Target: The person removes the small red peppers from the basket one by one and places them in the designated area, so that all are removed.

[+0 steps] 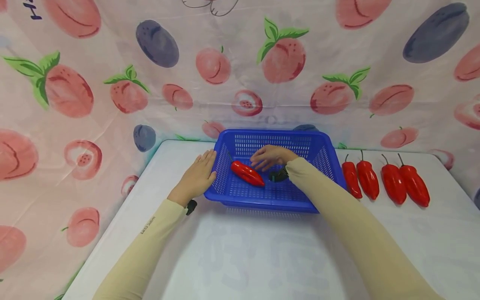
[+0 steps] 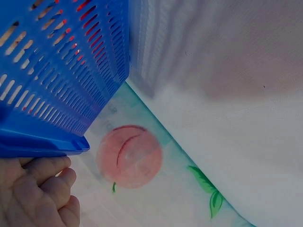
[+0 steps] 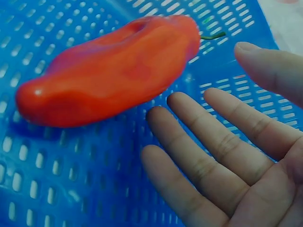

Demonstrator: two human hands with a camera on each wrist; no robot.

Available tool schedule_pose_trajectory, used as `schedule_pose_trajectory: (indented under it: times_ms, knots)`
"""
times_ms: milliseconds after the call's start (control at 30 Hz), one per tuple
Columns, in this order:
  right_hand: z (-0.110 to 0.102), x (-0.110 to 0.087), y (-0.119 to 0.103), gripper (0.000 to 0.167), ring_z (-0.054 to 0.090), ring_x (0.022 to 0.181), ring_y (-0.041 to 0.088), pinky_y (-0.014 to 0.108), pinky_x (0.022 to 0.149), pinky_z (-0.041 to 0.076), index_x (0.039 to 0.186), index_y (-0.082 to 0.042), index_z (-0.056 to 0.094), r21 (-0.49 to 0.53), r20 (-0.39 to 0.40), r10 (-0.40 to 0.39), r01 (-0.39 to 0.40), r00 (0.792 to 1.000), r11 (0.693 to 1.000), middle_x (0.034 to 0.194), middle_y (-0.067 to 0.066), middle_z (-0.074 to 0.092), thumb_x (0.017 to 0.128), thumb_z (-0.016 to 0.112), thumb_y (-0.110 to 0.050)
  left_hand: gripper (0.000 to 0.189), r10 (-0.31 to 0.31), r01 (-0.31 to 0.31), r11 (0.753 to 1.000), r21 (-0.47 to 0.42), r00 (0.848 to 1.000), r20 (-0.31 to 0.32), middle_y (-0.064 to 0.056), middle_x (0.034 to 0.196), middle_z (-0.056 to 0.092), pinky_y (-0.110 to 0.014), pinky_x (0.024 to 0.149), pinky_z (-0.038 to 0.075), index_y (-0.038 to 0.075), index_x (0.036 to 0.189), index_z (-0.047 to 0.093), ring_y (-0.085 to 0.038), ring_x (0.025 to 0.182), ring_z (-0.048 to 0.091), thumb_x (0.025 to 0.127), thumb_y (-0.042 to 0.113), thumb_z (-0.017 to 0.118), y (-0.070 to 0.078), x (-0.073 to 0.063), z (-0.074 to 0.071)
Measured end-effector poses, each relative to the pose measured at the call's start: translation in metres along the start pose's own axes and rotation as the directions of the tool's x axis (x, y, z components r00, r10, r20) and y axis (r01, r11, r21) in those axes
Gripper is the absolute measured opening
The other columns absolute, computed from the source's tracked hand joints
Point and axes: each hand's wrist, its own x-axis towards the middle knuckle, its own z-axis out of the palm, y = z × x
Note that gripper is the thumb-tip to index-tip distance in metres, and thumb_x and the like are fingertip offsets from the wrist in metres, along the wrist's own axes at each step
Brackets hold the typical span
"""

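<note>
A blue plastic basket [image 1: 270, 203] with slotted walls stands on the white table. Inside it lies one red pepper [image 1: 247, 173], its thin stem toward the back left corner. My right hand [image 1: 271, 157] is within the basket, beside the pepper; in the right wrist view its fingers [image 3: 208, 156] are spread and nearly straight, with nothing in them. Outside the basket, my left hand [image 1: 196, 175] rests with straight fingers against the left rim. The left wrist view has the left hand's fingers [image 2: 47, 170] right under the rim [image 2: 42, 144].
Several more red peppers [image 1: 393, 184] lie in a row to the right of the basket, stems pointing back. Behind the table [image 1: 240, 258] hangs a fruit-print cloth [image 1: 225, 104], which also covers the left side.
</note>
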Motion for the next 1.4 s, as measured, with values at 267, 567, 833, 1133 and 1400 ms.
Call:
schedule_pose_trajectory:
  times_ms: [267,567,833,1133,1400]
  knots:
    - [0.003,0.005,0.006,0.045,0.051,0.125,0.037,0.045,0.101,0.047,0.133,0.006,0.046,-0.015,-0.008,0.033,-0.033,0.999,0.999,0.138,0.025,0.048,0.095,0.053,-0.016,0.062,-0.005,0.005,1.0,0.0,1.0,0.006,-0.018,0.157,0.015,-0.043,0.121,0.009,-0.003,0.149,0.014,-0.031,0.147,0.012,0.098,0.024,0.036,0.001,0.0,-0.001]
    - [0.008,0.009,0.009,0.041,0.056,0.12,0.033,0.042,0.097,0.05,0.128,0.005,0.052,-0.01,-0.025,0.058,-0.059,0.998,0.998,0.125,0.017,0.06,0.093,0.056,-0.015,0.062,-0.006,0.006,1.0,0.006,1.0,0.002,-0.019,0.156,0.015,-0.044,0.121,0.009,-0.003,0.148,0.014,-0.033,0.146,0.013,0.097,0.023,0.037,0.002,-0.001,-0.004]
    - [0.012,0.012,0.014,0.037,0.061,0.111,0.029,0.041,0.094,0.052,0.123,0.006,0.056,0.002,-0.044,0.051,-0.051,0.998,0.999,0.108,0.008,0.065,0.091,0.058,-0.012,0.062,-0.006,0.006,1.0,0.003,1.0,0.004,-0.019,0.156,0.015,-0.044,0.121,0.01,-0.003,0.149,0.014,-0.032,0.146,0.014,0.097,0.023,0.037,0.001,0.0,-0.001]
    - [0.015,0.011,0.014,0.032,0.065,0.097,0.021,0.04,0.092,0.053,0.117,0.006,0.06,-0.018,-0.075,0.041,-0.042,0.996,0.999,0.091,0.0,0.067,0.089,0.059,-0.009,0.063,-0.002,0.002,1.0,0.001,1.0,-0.005,-0.019,0.156,0.016,-0.043,0.121,0.009,-0.003,0.149,0.014,-0.032,0.146,0.014,0.097,0.023,0.037,0.002,0.001,-0.001]
    - [0.02,0.012,0.013,0.029,0.066,0.088,0.017,0.038,0.088,0.055,0.112,0.006,0.062,-0.039,-0.102,0.041,-0.045,0.994,0.998,0.085,-0.002,0.068,0.087,0.062,-0.009,0.062,-0.002,0.002,1.0,0.004,1.0,-0.002,-0.02,0.156,0.016,-0.044,0.121,0.01,-0.004,0.148,0.014,-0.033,0.146,0.014,0.097,0.023,0.037,0.002,0.0,-0.001]
